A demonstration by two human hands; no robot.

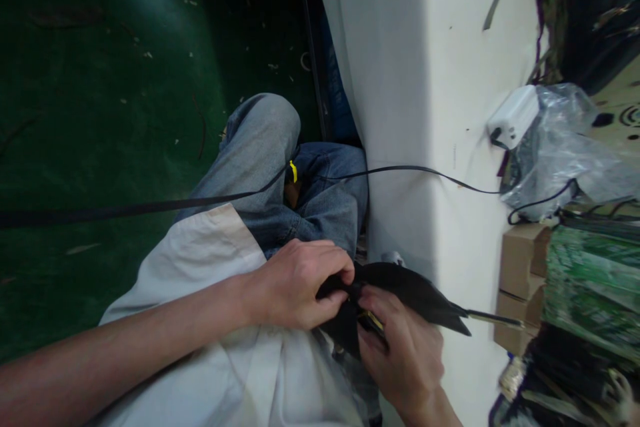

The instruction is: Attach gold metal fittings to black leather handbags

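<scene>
My left hand [300,283] is closed, its thumb and fingers pinching the edge of a dark, flexible piece of black material [415,290] over my lap. Close beside it, my right hand [403,350] is wrapped round a small black-and-yellow tool [371,321], whose kind is mostly hidden by the fingers. The black material spreads behind the right hand and ends in pointed tips on the right. Past those tips a thin rod-like piece [495,318] sticks out. Where the two hands meet, the contact is dark and hard to make out.
A white-covered table [400,80] runs along the right. On it lie a white power adapter [515,117], clear plastic bags [565,140] and cardboard boxes [523,263]. A black cord [415,168] crosses from there to my jeans [260,140], near a yellow tie [293,171]. The green floor [125,80] has scraps.
</scene>
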